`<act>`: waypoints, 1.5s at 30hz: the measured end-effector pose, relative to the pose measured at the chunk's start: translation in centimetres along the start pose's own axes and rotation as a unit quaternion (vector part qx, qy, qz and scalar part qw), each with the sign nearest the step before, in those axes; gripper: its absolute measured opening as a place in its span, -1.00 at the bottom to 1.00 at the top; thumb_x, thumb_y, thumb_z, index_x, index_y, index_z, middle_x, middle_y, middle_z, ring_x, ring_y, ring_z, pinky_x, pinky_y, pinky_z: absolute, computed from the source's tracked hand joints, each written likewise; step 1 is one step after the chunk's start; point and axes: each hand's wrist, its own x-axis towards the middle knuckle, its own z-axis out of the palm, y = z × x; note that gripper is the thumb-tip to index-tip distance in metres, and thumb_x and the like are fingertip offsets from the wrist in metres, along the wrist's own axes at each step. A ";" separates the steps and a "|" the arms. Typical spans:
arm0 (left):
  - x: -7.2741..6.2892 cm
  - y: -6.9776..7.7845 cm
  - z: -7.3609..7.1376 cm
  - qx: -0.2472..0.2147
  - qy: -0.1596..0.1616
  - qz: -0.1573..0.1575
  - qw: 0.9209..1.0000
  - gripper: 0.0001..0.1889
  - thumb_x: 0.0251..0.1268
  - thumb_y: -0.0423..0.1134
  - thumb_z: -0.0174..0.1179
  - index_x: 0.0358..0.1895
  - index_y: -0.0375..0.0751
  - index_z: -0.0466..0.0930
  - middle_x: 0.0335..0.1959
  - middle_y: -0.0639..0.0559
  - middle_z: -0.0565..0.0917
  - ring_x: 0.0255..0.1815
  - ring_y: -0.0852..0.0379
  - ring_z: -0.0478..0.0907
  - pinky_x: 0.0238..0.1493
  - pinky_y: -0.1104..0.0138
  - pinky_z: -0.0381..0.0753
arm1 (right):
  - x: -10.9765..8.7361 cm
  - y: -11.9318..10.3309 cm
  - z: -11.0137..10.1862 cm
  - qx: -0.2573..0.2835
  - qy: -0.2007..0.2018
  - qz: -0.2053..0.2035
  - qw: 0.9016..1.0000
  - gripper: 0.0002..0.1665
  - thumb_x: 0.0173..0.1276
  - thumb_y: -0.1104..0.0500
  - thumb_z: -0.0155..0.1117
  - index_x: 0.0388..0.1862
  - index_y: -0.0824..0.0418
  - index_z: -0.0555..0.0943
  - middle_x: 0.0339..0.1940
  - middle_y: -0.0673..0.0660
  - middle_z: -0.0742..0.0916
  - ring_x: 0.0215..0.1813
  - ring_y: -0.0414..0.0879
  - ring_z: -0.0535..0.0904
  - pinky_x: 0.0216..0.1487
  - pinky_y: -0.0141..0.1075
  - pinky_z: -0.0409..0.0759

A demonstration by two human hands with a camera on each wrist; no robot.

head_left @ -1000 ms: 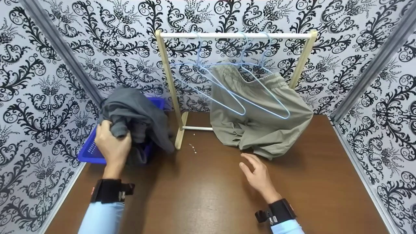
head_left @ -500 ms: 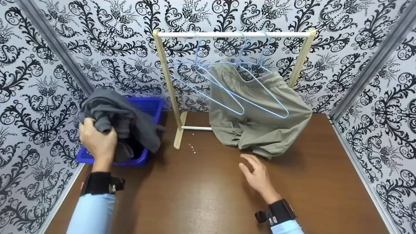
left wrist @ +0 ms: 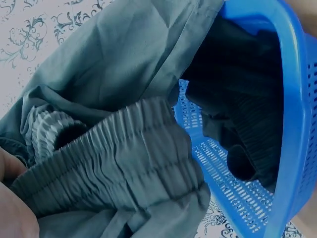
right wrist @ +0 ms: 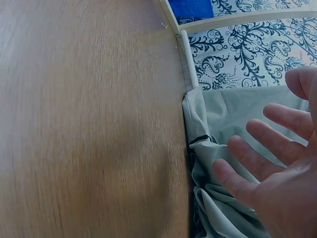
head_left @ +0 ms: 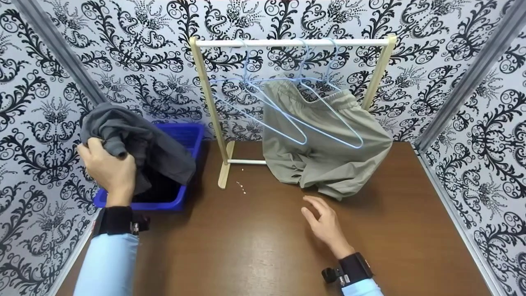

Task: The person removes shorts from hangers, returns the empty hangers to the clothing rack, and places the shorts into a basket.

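In the head view my left hand grips a bunched pair of dark grey pants above a blue basket. Their gathered elastic waistband and a ribbed cuff show up close in the left wrist view. One part of the pants hangs down toward the basket's right side. My right hand holds nothing, its fingers apart and slightly bent in the right wrist view. It is just in front of olive-grey pants hanging on the rack; whether it touches them cannot be told.
A small rack with a white rod and wooden posts stands at the back. Several light-blue wire hangers hang from it. Dark cloth lies inside the basket. Patterned walls enclose the brown table; small white specks lie near the rack's foot.
My left hand has moved left with the dark grey pants, and more of the basket shows. The right hand stays nearly in place. The whole scene has shifted slightly left in the head view.
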 end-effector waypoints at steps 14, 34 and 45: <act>-2.7 -3.0 2.5 0.119 -0.069 0.128 0.982 -0.66 -0.02 -0.55 0.15 -0.08 -0.38 0.44 0.16 -0.46 0.47 0.06 -0.46 0.44 -0.06 -0.30 0.51 | -0.3 0.1 0.0 -0.001 -0.008 0.008 1.000 -0.64 0.40 0.29 0.36 0.14 0.37 0.68 0.14 0.26 0.73 0.16 0.18 0.68 0.19 0.04 0.59; -6.8 -4.5 5.4 0.149 -0.376 0.165 0.900 -0.35 0.05 -0.46 0.25 0.31 -0.36 0.35 0.38 -0.60 0.22 0.25 -0.67 0.23 0.20 -0.43 0.23 | -0.2 0.0 -0.2 0.004 0.002 0.001 1.000 -0.65 0.39 0.31 0.36 0.13 0.40 0.68 0.13 0.29 0.73 0.12 0.20 0.68 0.14 0.02 0.62; -6.9 -4.6 5.2 0.156 -0.554 0.050 0.816 -0.34 0.63 0.04 -0.35 0.57 -0.32 0.20 0.59 -0.51 0.07 0.57 -0.56 -0.04 0.44 -0.49 -0.20 | -0.2 -0.2 0.1 0.007 -0.009 0.016 1.000 -0.63 0.39 0.29 0.36 0.14 0.39 0.68 0.15 0.29 0.73 0.19 0.19 0.66 0.23 0.05 0.56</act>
